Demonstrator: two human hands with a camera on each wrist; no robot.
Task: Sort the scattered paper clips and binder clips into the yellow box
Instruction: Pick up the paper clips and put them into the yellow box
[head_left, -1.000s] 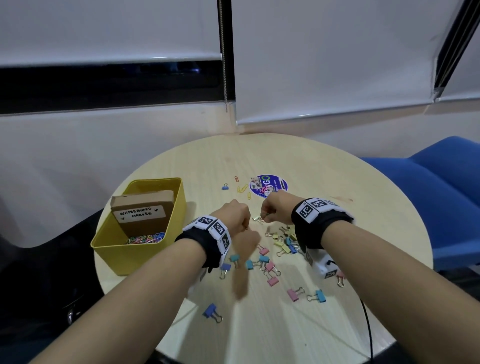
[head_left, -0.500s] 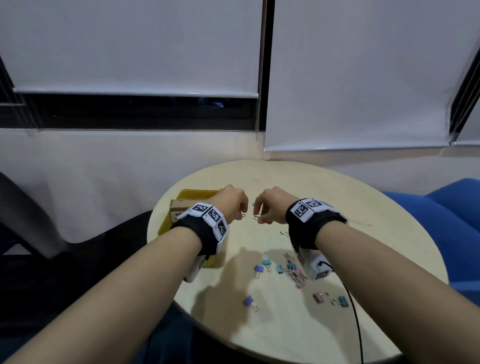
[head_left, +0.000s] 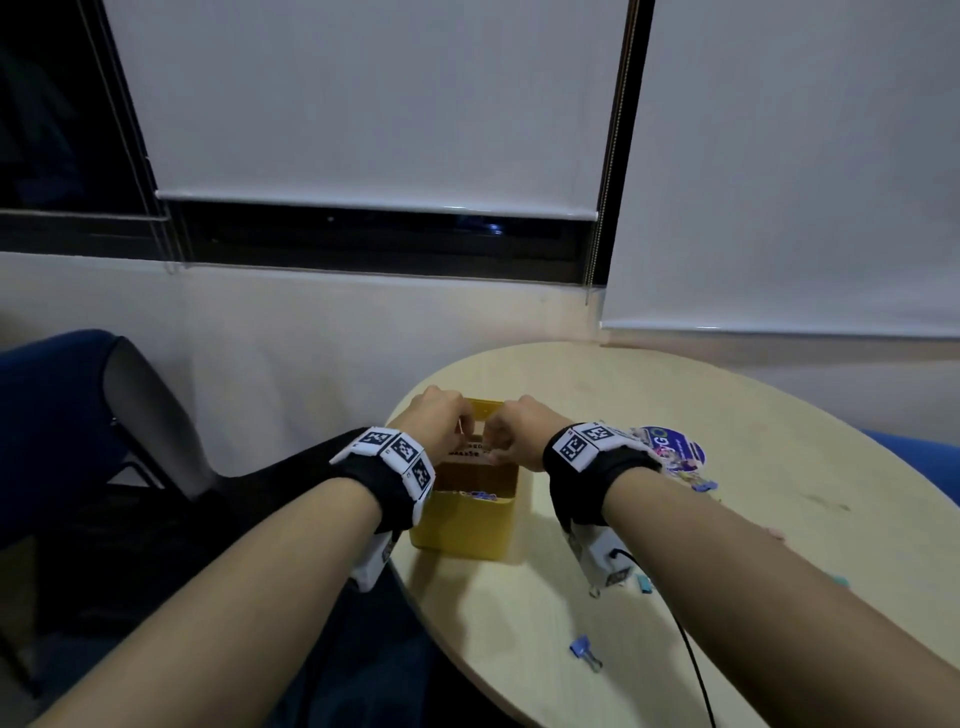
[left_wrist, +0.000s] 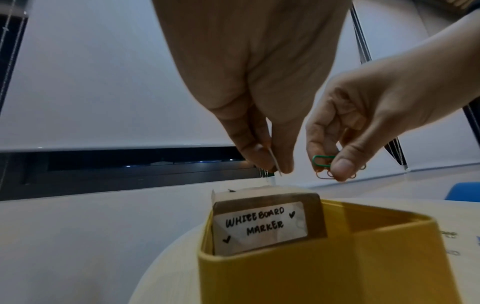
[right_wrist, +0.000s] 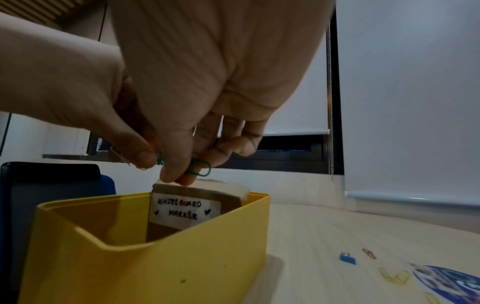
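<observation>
A: Hands? Quick.

B: Both over the yellow box (head_left: 470, 525), which sits at the left near edge of the round table (head_left: 727, 467). Right hand (left_wrist: 363, 127) pinches a small bunch of paper clips (left_wrist: 324, 164) between thumb and forefinger: one green, a couple orange-ish below it. Left hand (left_wrist: 259, 102) has thumb and fingertips pressed together on a thin silvery clip (left_wrist: 275, 162), probably a plain wire paper clip; it's edge-on and blurred.

A: Handling?

B: Featherweight, stiff wire, smooth and slippery, and they tangle. Fingertip pinch across the flat loops is the only sane hold; a loose pinch sheds one. Binder clips (head_left: 584, 652) left on the table look chunkier and springy, so I'd take those by the coloured body or the wire handles.

A: What's in the box?

B: A brown card box (right_wrist: 192, 207) labelled "WHITEBOARD MARKER" stands in the far part, and clips go in the near part.

A: View differences?

B: Head view shows only knuckles, so the clips in the fingers are hidden, but it shows coloured clips already in the box (head_left: 480, 494) and strays to the right, near a round sticker (head_left: 675, 449). Wrist views show the pinches and the label. Right wrist also catches a blue binder clip (right_wrist: 347, 260) and yellow paper clips (right_wrist: 393, 276) on the table.
</observation>
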